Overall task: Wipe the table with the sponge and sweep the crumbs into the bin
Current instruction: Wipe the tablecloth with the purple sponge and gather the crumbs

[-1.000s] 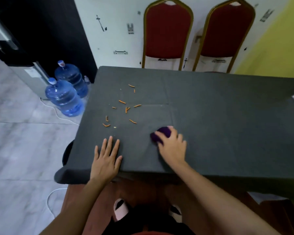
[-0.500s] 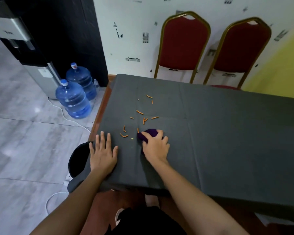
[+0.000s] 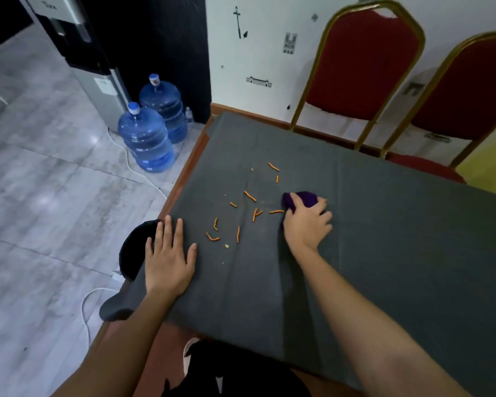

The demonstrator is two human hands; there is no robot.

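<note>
Now my right hand (image 3: pixel 305 224) fingers clutch the purple sponge (image 3: pixel 299 199); orange crumbs (image 3: pixel 242 213) lie at its 9 o'clock; my left hand (image 3: pixel 168 259) fingers lie spread flat on the surface (image 3: pixel 384 239).

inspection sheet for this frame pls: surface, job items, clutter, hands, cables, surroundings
Surface: table under a grey cloth, creased.
Job's things: purple sponge on the cloth; orange crumbs scattered to its left; black bin on the floor by the table's left edge.
Clutter: nothing seen.
Grippers: right hand grips the sponge; left hand flat on the cloth, fingers spread.
Cables: white cable on the floor.
Surroundings: two blue water jugs, dispenser, two red chairs.
</note>
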